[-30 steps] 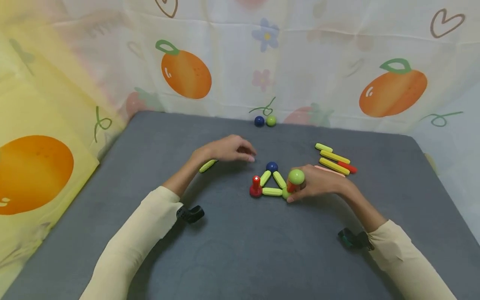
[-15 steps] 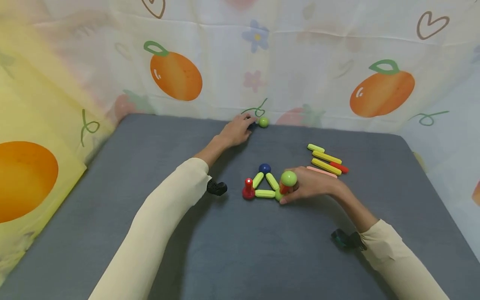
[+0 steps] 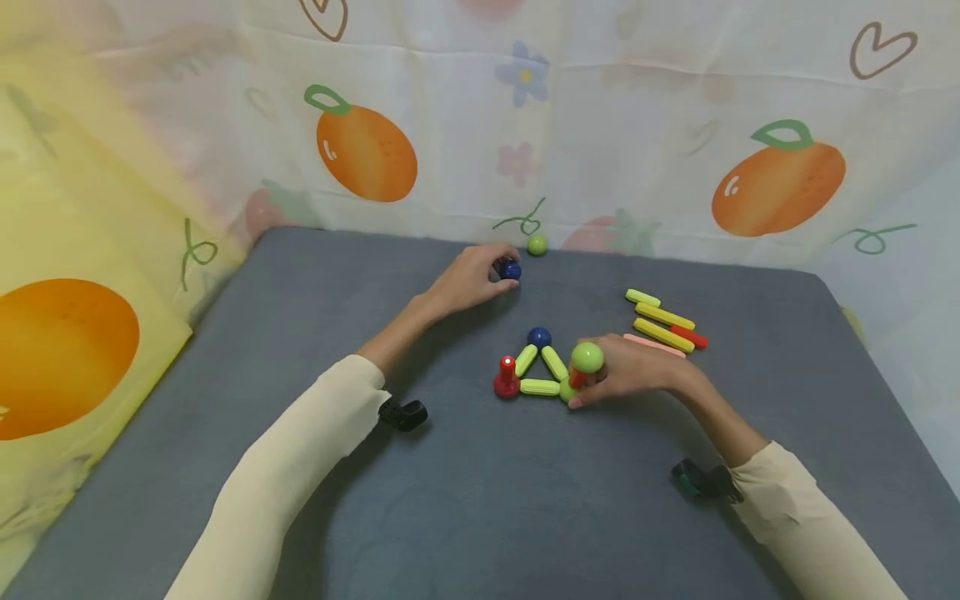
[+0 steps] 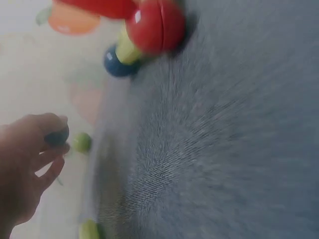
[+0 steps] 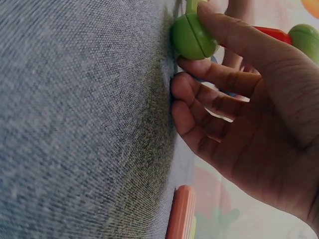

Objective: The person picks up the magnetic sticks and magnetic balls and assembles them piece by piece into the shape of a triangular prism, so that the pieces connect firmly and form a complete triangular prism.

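Observation:
Near the table's far edge, my left hand (image 3: 467, 280) holds a dark blue ball (image 3: 511, 270) between thumb and fingers. My right hand (image 3: 632, 365) pinches the lower green ball (image 5: 192, 39) at the right corner of a flat triangle. Short yellow-green rods (image 3: 540, 387) form its sides. Another blue ball (image 3: 538, 337) makes the far corner, and a red ball (image 3: 506, 387) with a red rod standing on it makes the left one. From the pinched ball a red rod (image 5: 271, 34) rises to an upper green ball (image 3: 587, 357); my fingers partly hide this rod in the head view.
A loose green ball (image 3: 537, 244) sits at the far edge, just beyond my left hand. Right of my right hand lie yellow rods (image 3: 664, 335), a red rod (image 3: 690, 336), a pink rod (image 3: 655, 345) and a short yellow-green rod (image 3: 642, 297). A fruit-print cloth (image 3: 450, 125) hangs behind the table.
My left hand has reached from beside the triangle to the far edge, grasped the loose blue ball and drawn it slightly back, away from the green one. My right hand keeps its pinch.

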{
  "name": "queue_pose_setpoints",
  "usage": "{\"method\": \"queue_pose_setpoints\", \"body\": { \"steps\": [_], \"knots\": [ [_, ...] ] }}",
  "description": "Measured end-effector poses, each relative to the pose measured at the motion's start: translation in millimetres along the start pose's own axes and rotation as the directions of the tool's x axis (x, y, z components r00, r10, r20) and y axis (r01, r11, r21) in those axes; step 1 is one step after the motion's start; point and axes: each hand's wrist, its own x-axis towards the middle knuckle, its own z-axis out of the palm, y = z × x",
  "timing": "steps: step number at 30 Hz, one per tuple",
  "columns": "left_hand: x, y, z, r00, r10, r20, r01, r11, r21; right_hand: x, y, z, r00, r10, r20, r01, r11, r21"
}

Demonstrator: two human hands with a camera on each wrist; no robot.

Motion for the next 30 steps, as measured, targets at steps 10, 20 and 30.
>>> {"method": "queue_pose_setpoints", "body": {
  "steps": [10, 20, 30],
  "knots": [
    [-73.8, 52.7, -31.1, 0.997, 0.071, -0.007, -0.069, 0.924, -0.377, -1, 1, 1, 1.000, 0.023, 0.001, -0.023, 1.000, 0.010],
    [-103.5, 68.2, -20.8, 0.981, 0.180, 0.079, -0.141, 0.924, -0.354, -3, 0, 1, 1.000, 0.028, 0.000, -0.028, 1.000, 0.011],
    [-109.0, 55.4, -7.5, 0.982, 0.132, 0.132, -0.073, 0.923, -0.378, -2, 1, 2, 1.000, 0.021, 0.004, -0.021, 1.000, 0.007]
  ]
}}
